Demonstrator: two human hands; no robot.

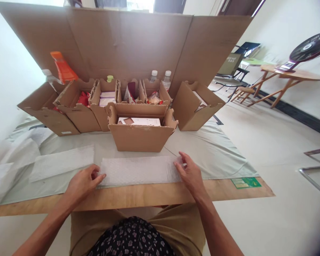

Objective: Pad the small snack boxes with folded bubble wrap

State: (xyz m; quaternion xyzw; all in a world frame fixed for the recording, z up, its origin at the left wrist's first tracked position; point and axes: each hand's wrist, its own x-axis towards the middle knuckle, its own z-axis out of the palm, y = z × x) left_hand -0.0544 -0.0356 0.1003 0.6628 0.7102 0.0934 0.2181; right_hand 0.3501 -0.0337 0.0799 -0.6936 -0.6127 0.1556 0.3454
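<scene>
A strip of bubble wrap (140, 170) lies flat near the table's front edge. At its left end is my left hand (84, 181), fingers loosely curved and the thumb apart from them, the thumb tip by the strip's corner. My right hand (189, 174) rests at the right end with thumb and index finger spread, touching the strip or just above it. Both hands look open. Directly beyond the strip stands a small cardboard box (141, 137) with a white carton (146, 122) inside.
More bubble wrap sheets (64, 161) lie to the left. Behind stands a row of open cardboard boxes (81, 121) with bottles and packets, plus another box (190, 110) at right. A tall cardboard panel (128, 42) backs them. A fan (308, 46) stands far right.
</scene>
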